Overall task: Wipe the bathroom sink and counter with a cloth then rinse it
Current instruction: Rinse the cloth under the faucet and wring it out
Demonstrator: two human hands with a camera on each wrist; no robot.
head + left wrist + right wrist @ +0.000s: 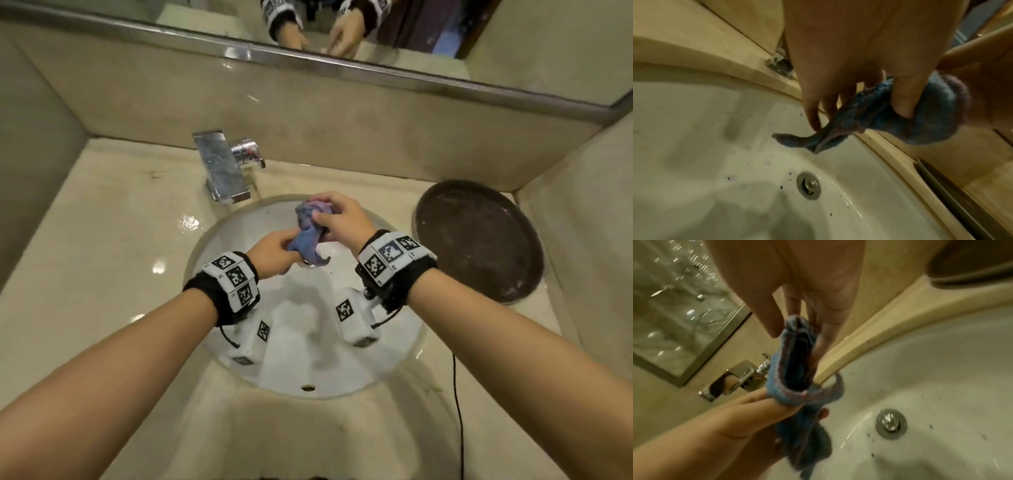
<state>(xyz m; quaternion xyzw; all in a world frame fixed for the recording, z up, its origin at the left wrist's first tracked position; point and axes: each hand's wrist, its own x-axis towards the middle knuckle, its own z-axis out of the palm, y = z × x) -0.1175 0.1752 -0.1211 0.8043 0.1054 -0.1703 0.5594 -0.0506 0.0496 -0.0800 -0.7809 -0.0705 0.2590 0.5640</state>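
Observation:
A small blue-purple cloth (310, 233) is bunched between both hands above the white oval sink (294, 373). My left hand (274, 251) grips its lower end, and a corner of the cloth (789, 139) hangs down over the basin. My right hand (337, 217) holds the upper end, fingers curled round it; the right wrist view shows that hand's fingers (828, 331) pinching the folded cloth (793, 363). The drain (808, 186) lies below, with dark specks and water drops around it. The chrome faucet (222, 168) stands at the sink's back left; no water runs.
The beige stone counter (102, 260) surrounds the sink, with a wet patch (188, 222) near the faucet. A round dark tray (479, 240) lies on the counter at the right. A mirror (376, 31) runs along the back wall. A black cable (457, 411) hangs at the front right.

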